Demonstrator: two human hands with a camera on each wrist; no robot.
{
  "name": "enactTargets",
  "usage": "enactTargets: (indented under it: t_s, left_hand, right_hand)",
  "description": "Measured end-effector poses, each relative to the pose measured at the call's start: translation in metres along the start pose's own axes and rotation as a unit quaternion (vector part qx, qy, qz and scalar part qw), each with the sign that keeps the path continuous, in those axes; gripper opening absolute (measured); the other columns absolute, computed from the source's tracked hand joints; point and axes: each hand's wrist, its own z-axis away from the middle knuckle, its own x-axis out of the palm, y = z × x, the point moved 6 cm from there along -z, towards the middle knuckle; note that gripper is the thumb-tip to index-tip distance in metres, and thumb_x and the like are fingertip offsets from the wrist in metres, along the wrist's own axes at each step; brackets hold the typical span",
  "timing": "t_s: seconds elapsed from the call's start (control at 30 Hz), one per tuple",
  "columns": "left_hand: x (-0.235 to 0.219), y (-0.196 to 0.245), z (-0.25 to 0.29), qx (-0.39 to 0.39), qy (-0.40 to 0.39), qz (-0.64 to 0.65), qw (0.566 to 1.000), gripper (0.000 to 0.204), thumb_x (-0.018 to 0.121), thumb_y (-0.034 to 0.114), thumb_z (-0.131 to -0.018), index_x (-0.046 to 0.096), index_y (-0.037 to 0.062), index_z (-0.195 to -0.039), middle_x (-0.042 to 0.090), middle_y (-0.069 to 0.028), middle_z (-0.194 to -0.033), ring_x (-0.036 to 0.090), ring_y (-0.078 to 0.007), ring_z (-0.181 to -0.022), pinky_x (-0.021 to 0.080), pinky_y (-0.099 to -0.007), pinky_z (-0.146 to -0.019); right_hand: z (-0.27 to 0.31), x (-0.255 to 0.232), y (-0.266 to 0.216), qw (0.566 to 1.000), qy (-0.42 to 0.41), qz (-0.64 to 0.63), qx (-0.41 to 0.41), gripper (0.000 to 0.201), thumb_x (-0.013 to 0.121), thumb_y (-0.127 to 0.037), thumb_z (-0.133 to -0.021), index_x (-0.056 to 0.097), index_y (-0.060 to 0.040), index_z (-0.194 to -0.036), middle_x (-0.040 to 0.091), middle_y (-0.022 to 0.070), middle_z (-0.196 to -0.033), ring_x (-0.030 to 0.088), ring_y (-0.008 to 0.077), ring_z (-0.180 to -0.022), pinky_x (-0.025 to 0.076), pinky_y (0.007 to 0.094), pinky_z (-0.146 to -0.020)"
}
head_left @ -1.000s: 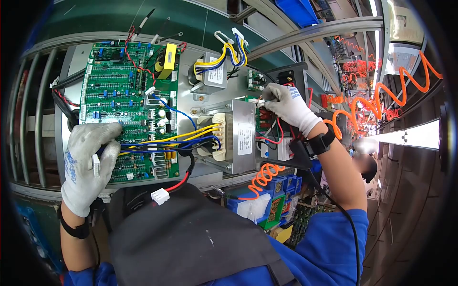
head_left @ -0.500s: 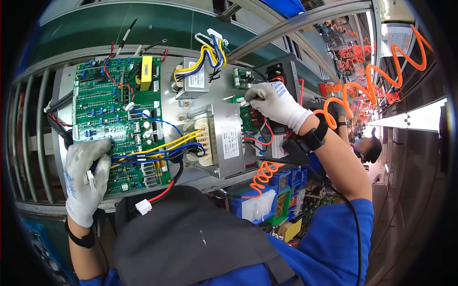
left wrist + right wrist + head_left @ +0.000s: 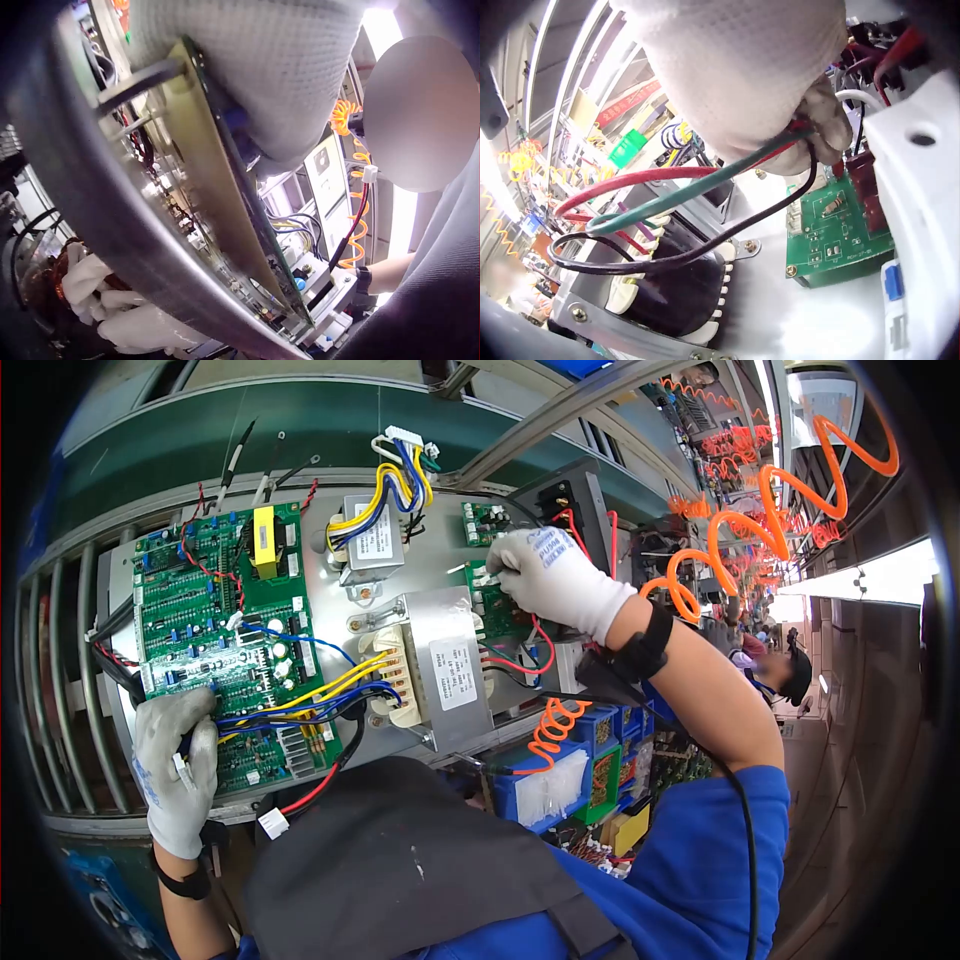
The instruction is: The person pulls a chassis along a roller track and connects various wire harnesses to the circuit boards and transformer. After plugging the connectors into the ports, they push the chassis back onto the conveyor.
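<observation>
My left hand (image 3: 178,770), in a white glove, holds the end of a blue, yellow and black wire bundle (image 3: 290,712) over the lower left of the large green circuit board (image 3: 215,630). A white connector (image 3: 184,770) shows at that hand. The glove (image 3: 262,75) hangs over the board's edge in the left wrist view. My right hand (image 3: 560,580) is at a small green board (image 3: 832,225) beside the big transformer (image 3: 440,665). Its curled fingers (image 3: 829,124) pinch red, green and black wires (image 3: 705,180) just above that board; the wire ends are hidden.
A smaller transformer (image 3: 372,545) with yellow and blue wires stands at the back. Near the front edge hangs a white plug (image 3: 272,822) on a red and black cable. Parts bins (image 3: 545,790) and a coiled orange hose (image 3: 555,738) are at front right. Metal rollers (image 3: 75,690) lie left.
The head view has shifted, so the unit appears further left and lower. My left hand stays on the wire bundle, and the right stays at the small board with its fingers still curled.
</observation>
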Motion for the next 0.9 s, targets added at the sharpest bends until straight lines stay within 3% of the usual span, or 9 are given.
enactTargets:
  t_s: [0.2,0.27,0.33,0.53,0.63,0.7,0.83,0.9]
  left_hand:
    - [-0.001,0.0,0.0,-0.007,-0.001,-0.005,1.0,0.021,0.06,-0.005,-0.081,0.066,-0.0007,-0.1,0.068,-0.0133,-0.095,0.061,-0.0302,-0.09,0.047,-0.0393,-0.084]
    - [-0.001,-0.001,0.0,-0.002,0.0,-0.002,1.0,0.021,0.06,-0.005,-0.08,0.066,-0.0001,-0.099,0.067,-0.0126,-0.094,0.061,-0.0299,-0.089,0.046,-0.0394,-0.084]
    - [-0.002,0.0,-0.001,-0.003,-0.003,-0.007,1.0,0.022,0.06,-0.006,-0.079,0.066,0.0003,-0.099,0.067,-0.0122,-0.094,0.061,-0.0299,-0.089,0.046,-0.0394,-0.083]
    - [-0.001,-0.002,-0.001,-0.012,-0.015,-0.001,1.0,0.024,0.059,-0.005,-0.076,0.064,0.0018,-0.099,0.066,-0.0112,-0.093,0.059,-0.0305,-0.088,0.046,-0.0401,-0.083]
    - [-0.001,-0.003,-0.001,-0.014,-0.022,-0.003,1.0,0.023,0.059,-0.005,-0.077,0.064,0.0016,-0.098,0.065,-0.0118,-0.094,0.059,-0.0311,-0.088,0.046,-0.041,-0.083]
    - [-0.001,-0.003,0.0,-0.014,-0.024,0.002,1.0,0.023,0.059,-0.005,-0.077,0.064,0.0014,-0.098,0.065,-0.012,-0.094,0.059,-0.0312,-0.088,0.046,-0.0411,-0.083]
    - [-0.002,-0.002,0.0,0.004,-0.007,0.006,1.0,0.023,0.059,-0.006,-0.077,0.065,0.0012,-0.098,0.065,-0.0124,-0.092,0.059,-0.0316,-0.088,0.047,-0.0417,-0.084]
    - [-0.002,-0.003,0.002,0.001,0.003,0.019,1.0,0.022,0.059,-0.006,-0.078,0.065,0.0011,-0.098,0.064,-0.0126,-0.092,0.059,-0.0313,-0.088,0.047,-0.0412,-0.083]
  right_hand:
    - [-0.005,0.001,-0.008,0.994,-0.088,0.055,0.017,0.014,0.06,-0.011,-0.082,0.065,-0.0028,-0.092,0.066,0.0167,-0.086,0.065,0.0364,-0.084,0.052,0.0423,-0.075]
    - [-0.002,-0.001,-0.007,0.996,-0.053,0.061,-0.026,0.014,0.061,-0.012,-0.083,0.065,-0.0028,-0.092,0.066,0.0165,-0.086,0.065,0.0364,-0.085,0.052,0.043,-0.075]
    - [-0.003,0.001,-0.003,0.995,-0.098,0.025,-0.013,0.015,0.058,-0.012,-0.085,0.066,-0.0048,-0.095,0.067,0.0173,-0.085,0.067,0.0356,-0.084,0.052,0.0448,-0.075]
    - [-0.01,0.0,0.001,0.993,-0.113,-0.023,0.018,0.015,0.062,-0.018,-0.086,0.065,-0.0063,-0.096,0.067,0.0164,-0.084,0.066,0.0346,-0.082,0.052,0.0428,-0.074]
    - [-0.01,0.005,-0.002,0.993,-0.115,0.022,-0.021,0.015,0.062,-0.017,-0.087,0.064,-0.0064,-0.097,0.067,0.0155,-0.084,0.067,0.0347,-0.082,0.052,0.0431,-0.074]
    - [-0.006,0.007,-0.006,0.996,-0.059,0.03,-0.061,0.017,0.065,-0.019,-0.086,0.062,-0.0054,-0.096,0.064,0.0148,-0.085,0.064,0.0347,-0.082,0.05,0.043,-0.07]
    - [-0.004,0.009,-0.008,0.996,-0.08,0.036,-0.012,0.014,0.06,-0.017,-0.089,0.06,-0.0065,-0.098,0.063,0.0154,-0.085,0.064,0.0362,-0.081,0.05,0.0447,-0.07]
    - [-0.004,0.005,-0.004,0.997,-0.078,-0.01,0.02,0.018,0.065,-0.019,-0.087,0.063,-0.0043,-0.097,0.065,0.0162,-0.084,0.065,0.035,-0.082,0.05,0.042,-0.071]
